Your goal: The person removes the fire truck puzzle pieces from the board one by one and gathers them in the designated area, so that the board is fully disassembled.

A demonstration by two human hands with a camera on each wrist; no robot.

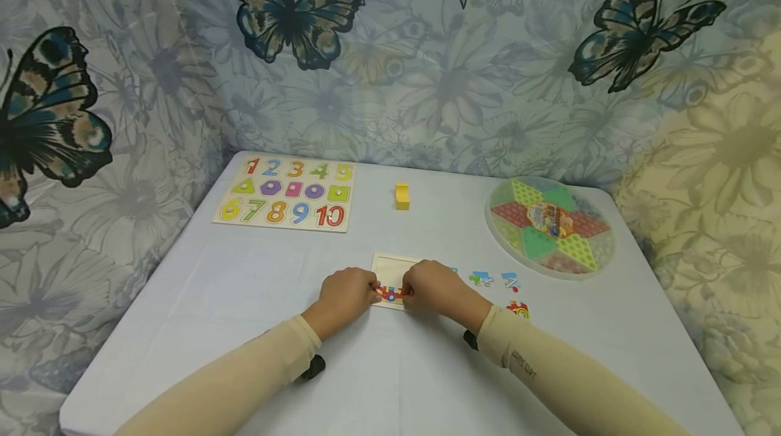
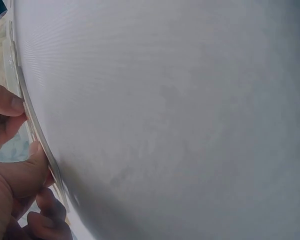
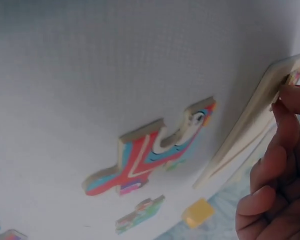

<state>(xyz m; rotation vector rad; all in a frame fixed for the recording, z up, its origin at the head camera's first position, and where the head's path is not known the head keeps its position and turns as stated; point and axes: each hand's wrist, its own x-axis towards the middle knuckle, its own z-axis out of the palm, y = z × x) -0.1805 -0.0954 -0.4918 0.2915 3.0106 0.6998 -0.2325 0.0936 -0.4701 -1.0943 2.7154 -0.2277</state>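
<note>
A small wooden jigsaw board [image 1: 393,265] lies on the white table in front of the person. At its near edge is a red, blue and yellow jigsaw piece [image 1: 390,294] between the two hands. The left hand [image 1: 346,292] pinches the piece's left end, thumb and index finger right at the board's left edge. From the other side the right hand [image 1: 441,292] pinches the right end and covers part of the board. In the right wrist view, the right thumb and index fingertip meet over the board [image 3: 240,135], the other fingers curled.
Several loose jigsaw pieces [image 1: 481,278] lie right of the board, with a red and yellow one [image 1: 518,309] nearer. Behind stand a number puzzle [image 1: 281,224], a yellow block [image 1: 402,197] and a round star-patterned game board [image 1: 537,246]. A butterfly-print cloth [image 1: 396,117] hangs behind the table.
</note>
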